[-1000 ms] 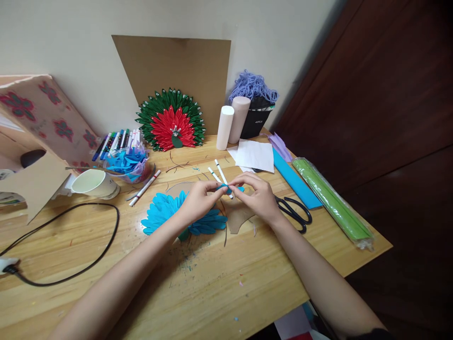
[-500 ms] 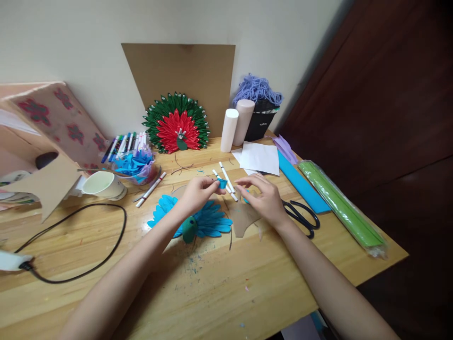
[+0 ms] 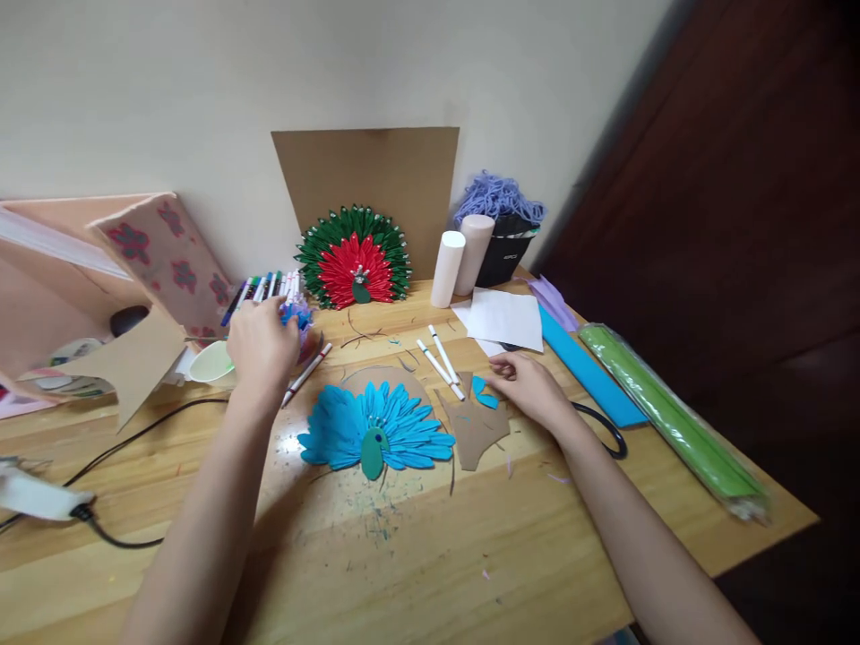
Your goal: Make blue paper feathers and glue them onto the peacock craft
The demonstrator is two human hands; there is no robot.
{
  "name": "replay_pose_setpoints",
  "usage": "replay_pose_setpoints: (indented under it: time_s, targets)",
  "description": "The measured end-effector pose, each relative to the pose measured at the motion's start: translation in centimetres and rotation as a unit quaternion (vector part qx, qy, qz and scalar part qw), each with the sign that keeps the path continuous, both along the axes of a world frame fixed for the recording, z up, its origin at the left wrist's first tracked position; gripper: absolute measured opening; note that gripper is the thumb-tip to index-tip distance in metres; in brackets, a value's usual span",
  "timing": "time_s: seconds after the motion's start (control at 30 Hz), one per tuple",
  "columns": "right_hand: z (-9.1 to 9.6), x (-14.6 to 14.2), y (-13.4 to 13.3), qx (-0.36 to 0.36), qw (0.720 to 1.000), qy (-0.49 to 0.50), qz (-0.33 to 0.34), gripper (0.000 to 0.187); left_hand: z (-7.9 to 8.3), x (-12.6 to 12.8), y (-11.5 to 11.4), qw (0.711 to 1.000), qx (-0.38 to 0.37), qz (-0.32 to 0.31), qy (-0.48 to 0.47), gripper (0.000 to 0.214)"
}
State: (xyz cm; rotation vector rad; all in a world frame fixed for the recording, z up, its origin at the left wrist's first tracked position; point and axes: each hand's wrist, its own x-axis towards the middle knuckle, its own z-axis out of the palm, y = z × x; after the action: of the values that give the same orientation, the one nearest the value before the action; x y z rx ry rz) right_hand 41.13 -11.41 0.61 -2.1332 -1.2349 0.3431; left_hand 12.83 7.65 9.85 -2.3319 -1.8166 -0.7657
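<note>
My left hand point(image 3: 263, 345) reaches over the tub of blue and purple paper scraps point(image 3: 299, 318). Its fingertips are hidden and blurred, so I cannot see whether they hold anything. Loosely curled, my right hand point(image 3: 530, 387) rests by the cardboard offcut point(image 3: 474, 434), thumb and fingers apart, with nothing visible in them. Close to its fingertips lies a small blue paper piece point(image 3: 485, 392) on that offcut. Between my arms sits a peacock shape with blue petals point(image 3: 409, 430) and a green body point(image 3: 372, 452), on a cardboard backing point(image 3: 396, 376). Scissors point(image 3: 605, 425) are partly covered by my right hand.
A red and green peacock point(image 3: 356, 269) leans on a cardboard sheet point(image 3: 376, 170). White markers point(image 3: 440, 363), a paper cup point(image 3: 213, 363), white bottles point(image 3: 448, 269), white paper point(image 3: 505, 318), a blue strip point(image 3: 591, 367) and a green wrapped roll point(image 3: 672, 421) surround the workspace. A black cord point(image 3: 134, 448) runs left.
My left hand has moved left from the middle to the scrap tub; the blue bit it held no longer shows. My right hand has lowered beside the cardboard offcut. The view has shifted.
</note>
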Motion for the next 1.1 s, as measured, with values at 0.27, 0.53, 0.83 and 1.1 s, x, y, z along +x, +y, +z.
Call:
replay_pose_setpoints:
  time_s: [0.27, 0.53, 0.83, 1.1]
  targets:
    - [0.5, -0.7, 0.2, -0.026, 0.998, 0.051, 0.025, 0.009, -2.2, 5.2, -4.2, 0.951, -0.083, -0.286, -0.083, 0.024]
    - [1.9, -2.5, 0.2, 0.059, 0.926, 0.368, 0.055, 0.027, -5.1, 8.7, -9.4, 0.817, -0.327, -0.425, -0.212, 0.026]
    - [2.3, -5.1, 0.3, 0.126, 0.935, 0.319, 0.091, 0.023, -5.9, 8.9, -9.4, 0.772, -0.416, -0.389, -0.282, 0.029]
    - [2.6, -5.4, -0.1, 0.186, 0.959, 0.177, 0.122, 0.016, -6.5, 9.2, -9.4, 0.729, -0.471, -0.402, -0.292, 0.027]
